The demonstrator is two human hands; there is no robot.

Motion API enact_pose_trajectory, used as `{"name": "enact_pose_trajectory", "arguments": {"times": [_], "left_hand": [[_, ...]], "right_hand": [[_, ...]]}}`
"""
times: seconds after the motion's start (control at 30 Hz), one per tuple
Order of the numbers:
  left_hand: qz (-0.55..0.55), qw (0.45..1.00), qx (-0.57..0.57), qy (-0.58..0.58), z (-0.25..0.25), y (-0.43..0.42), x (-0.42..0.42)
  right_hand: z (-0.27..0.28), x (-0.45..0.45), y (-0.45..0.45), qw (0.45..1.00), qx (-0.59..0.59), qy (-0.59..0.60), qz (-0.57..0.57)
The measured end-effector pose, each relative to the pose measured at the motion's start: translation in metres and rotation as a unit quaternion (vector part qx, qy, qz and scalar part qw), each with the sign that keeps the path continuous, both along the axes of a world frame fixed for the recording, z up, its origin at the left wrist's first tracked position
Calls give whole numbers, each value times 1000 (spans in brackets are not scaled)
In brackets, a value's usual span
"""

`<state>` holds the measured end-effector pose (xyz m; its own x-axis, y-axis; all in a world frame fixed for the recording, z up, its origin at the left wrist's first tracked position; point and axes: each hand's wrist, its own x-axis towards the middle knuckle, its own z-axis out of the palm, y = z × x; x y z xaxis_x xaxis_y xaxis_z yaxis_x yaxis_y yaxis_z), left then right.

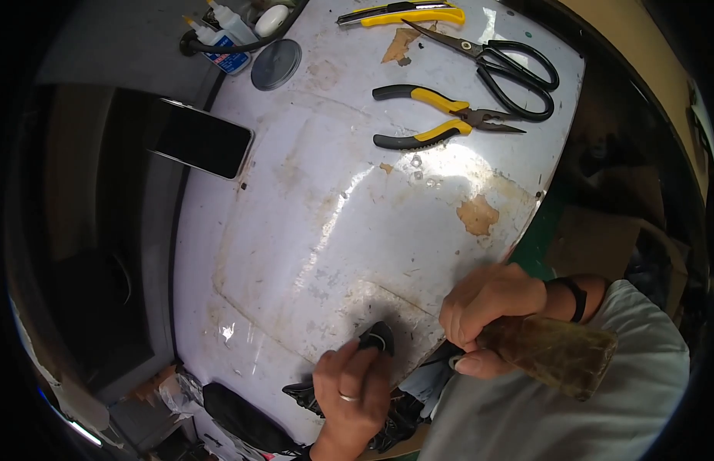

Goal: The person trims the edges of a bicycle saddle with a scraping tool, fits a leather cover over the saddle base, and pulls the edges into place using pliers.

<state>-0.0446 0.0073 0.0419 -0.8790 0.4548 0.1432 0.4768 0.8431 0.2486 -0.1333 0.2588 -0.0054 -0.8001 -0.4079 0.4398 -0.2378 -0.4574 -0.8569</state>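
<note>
My left hand (353,392), with a ring on one finger, is closed on a small black piece (378,336) with a pale curved line, held down against the worn white tabletop (295,230). Its fingers cover part of the piece, so I cannot tell its kind. At the table's near edge, my right hand (488,307) is wrapped around the narrow end of a brownish-yellow, wedge-shaped tool (568,353). The wide end points back toward my shirt. Fingers hide the tool's other end. A small shiny bit (454,362) shows by the right thumb.
Yellow-black pliers (441,119), black-handled scissors (511,69) and a yellow utility knife (403,13) lie at the far side. A phone (203,140), round lid (276,64) and glue bottle (222,50) stand along the left. A black pouch (245,415) lies bottom left.
</note>
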Motion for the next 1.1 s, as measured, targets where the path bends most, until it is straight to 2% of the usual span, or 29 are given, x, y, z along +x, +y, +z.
{"name": "enact_pose_trajectory", "arguments": {"times": [0.03, 0.13, 0.17, 0.3, 0.37, 0.4, 0.43, 0.5, 0.53, 0.6, 0.7, 0.77, 0.8, 0.87, 0.97, 1.0, 1.1], "left_hand": [[64, 995, 52, -55, 1, 3, -3], [81, 990, 69, -94, 4, 0, -10], [41, 994, 61, -81, 4, -6, -10], [-1, 997, 53, -63, 5, -5, -10], [153, 981, 88, -85, 14, 11, -13], [150, 981, 85, -87, 15, 5, -9], [95, 993, 9, -64, 14, -6, -3], [-3, 986, -167, 24, 15, -9, 5], [-4, 985, -168, 24, 13, -10, 7], [-105, 960, -228, 125, 8, -14, 10], [-102, 977, -169, 74, 8, -14, 10], [-46, 996, -70, 18, 9, -9, 0], [-45, 996, -69, 19, 7, -8, -4], [10, 999, 12, -46, 5, -9, -6], [-5, 998, 41, -54, 0, -17, -4], [-10, 997, 56, -58, -2, -20, -2], [33, 983, 133, -122, -4, -26, -4]], "right_hand": [[0, 0, 0, 1000, 0, -2, -1], [-1, 1, 0, 1000, -4, -17, 1], [-2, 0, 0, 1000, -4, -17, 0], [-5, 1, 1, 1000, -5, -30, -8], [-9, 2, 3, 1000, -7, -29, 3], [-10, 2, 4, 1000, -6, -28, 12], [-10, -3, 6, 1000, -8, -29, 8], [-8, -17, 9, 992, -3, 14, 124], [-5, -16, 7, 992, -4, 14, 123], [1, -7, -1, 999, 4, 30, 31], [8, 11, -11, 993, 22, 51, -107], [1, 26, -12, 994, 33, 60, -87], [-2, 29, -13, 994, 42, 72, -65], [-2, 27, -18, 994, 42, 88, -56], [-10, 31, -35, 991, -42, 120, -44], [-13, 35, -41, 992, -35, 114, -40], [-21, 51, -63, 972, -165, 165, 2]]}}
